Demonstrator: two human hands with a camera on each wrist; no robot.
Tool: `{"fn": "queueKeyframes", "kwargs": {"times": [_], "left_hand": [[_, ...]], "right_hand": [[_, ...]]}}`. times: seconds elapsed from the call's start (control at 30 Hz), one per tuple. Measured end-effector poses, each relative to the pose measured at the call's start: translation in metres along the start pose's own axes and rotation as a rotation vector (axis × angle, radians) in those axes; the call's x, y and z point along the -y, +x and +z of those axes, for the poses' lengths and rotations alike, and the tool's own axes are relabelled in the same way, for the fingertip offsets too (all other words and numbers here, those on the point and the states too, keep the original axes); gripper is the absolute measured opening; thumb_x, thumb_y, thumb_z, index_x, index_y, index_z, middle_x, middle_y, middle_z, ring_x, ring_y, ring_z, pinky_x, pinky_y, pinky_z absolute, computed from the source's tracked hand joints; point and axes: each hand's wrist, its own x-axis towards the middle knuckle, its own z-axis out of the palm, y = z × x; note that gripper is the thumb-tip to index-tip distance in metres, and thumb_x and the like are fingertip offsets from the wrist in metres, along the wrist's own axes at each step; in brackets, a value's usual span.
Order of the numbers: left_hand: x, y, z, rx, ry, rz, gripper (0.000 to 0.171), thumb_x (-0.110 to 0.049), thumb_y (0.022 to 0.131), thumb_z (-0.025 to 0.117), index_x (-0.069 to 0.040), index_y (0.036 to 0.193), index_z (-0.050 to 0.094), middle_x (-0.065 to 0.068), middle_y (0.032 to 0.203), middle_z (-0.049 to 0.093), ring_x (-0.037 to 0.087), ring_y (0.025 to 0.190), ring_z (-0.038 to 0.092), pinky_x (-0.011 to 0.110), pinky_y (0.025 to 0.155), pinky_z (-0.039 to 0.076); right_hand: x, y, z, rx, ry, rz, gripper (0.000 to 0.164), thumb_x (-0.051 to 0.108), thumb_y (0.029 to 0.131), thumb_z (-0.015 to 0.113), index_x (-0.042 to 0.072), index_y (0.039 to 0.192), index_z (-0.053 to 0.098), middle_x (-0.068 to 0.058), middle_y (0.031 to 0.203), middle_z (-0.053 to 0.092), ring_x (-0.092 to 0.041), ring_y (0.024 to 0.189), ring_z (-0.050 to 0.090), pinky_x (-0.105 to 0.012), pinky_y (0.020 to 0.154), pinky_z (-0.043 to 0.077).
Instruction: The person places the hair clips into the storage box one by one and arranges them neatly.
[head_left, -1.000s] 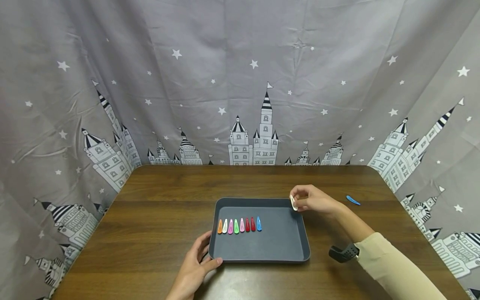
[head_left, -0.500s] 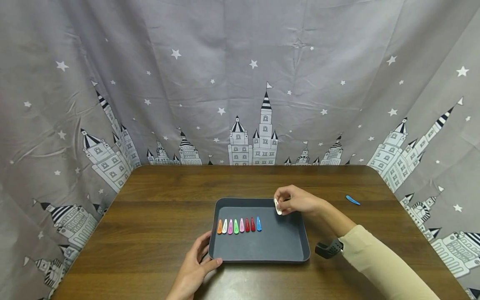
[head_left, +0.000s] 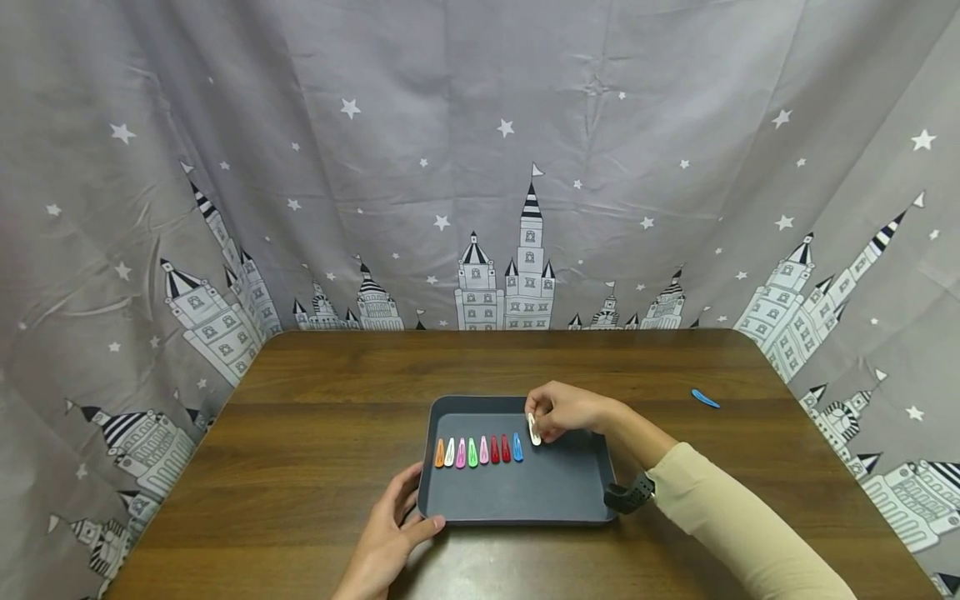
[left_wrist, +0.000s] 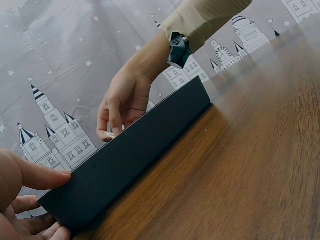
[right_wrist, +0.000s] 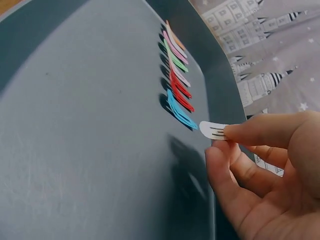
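Note:
My right hand pinches a white snap hair clip between thumb and fingers, held just above the floor of the dark grey tray. To its left in the tray lies a row of several hair clips, side by side. A blue hair clip ends the row on the right, beside two red ones. An orange hair clip is at the left end. My left hand holds the tray's near left corner, its thumb over the rim and its fingers around the outside.
Another blue hair clip lies on the wooden table, right of the tray. A grey curtain with castles and stars hangs behind the table. A dark wrist strap sits on my right wrist.
My right hand has carried the white hair clip leftward from the tray's far right corner and lowered it near the row's right end. The left hand stays put.

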Motion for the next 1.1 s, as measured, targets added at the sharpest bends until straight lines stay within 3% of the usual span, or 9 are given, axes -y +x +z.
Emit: {"fn": "queueKeyframes", "kwargs": {"times": [0.3, 0.47, 0.87, 1.1], "left_hand": [[0.000, 0.001, 0.001, 0.001, -0.016, -0.026, 0.082, 0.009, 0.085, 0.075, 0.001, 0.156, 0.036, 0.030, 0.157, 0.038, 0.046, 0.144, 0.036, 0.057, 0.116, 0.034], [0.001, 0.002, 0.001, 0.005, -0.020, -0.030, 0.081, 0.009, 0.086, 0.075, 0.000, 0.156, 0.035, 0.030, 0.157, 0.038, 0.046, 0.144, 0.036, 0.057, 0.115, 0.035], [0.001, 0.002, 0.001, -0.001, -0.027, -0.025, 0.081, 0.010, 0.085, 0.075, -0.001, 0.156, 0.036, 0.029, 0.157, 0.039, 0.045, 0.145, 0.036, 0.057, 0.116, 0.034], [0.002, 0.003, 0.000, -0.004, -0.026, -0.044, 0.082, 0.010, 0.085, 0.075, -0.001, 0.157, 0.035, 0.029, 0.157, 0.037, 0.045, 0.145, 0.035, 0.058, 0.117, 0.032]], "right_hand": [[-0.004, 0.002, 0.008, -0.013, -0.072, 0.023, 0.009, -0.004, 0.090, 0.069, 0.002, 0.088, 0.063, -0.005, 0.074, 0.064, -0.015, 0.066, 0.059, -0.028, 0.059, 0.055], [-0.006, 0.003, 0.014, -0.026, -0.176, 0.025, 0.011, -0.003, 0.090, 0.070, 0.005, 0.085, 0.065, -0.002, 0.071, 0.064, -0.014, 0.063, 0.060, -0.028, 0.058, 0.054], [-0.004, 0.003, 0.020, -0.094, -0.502, -0.109, 0.015, 0.003, 0.089, 0.074, 0.012, 0.083, 0.063, 0.007, 0.064, 0.055, -0.006, 0.057, 0.048, -0.022, 0.053, 0.038], [-0.004, 0.001, 0.024, -0.125, -0.562, -0.122, 0.015, 0.006, 0.090, 0.078, 0.010, 0.090, 0.064, 0.007, 0.067, 0.056, -0.007, 0.058, 0.048, -0.024, 0.055, 0.040]]}}
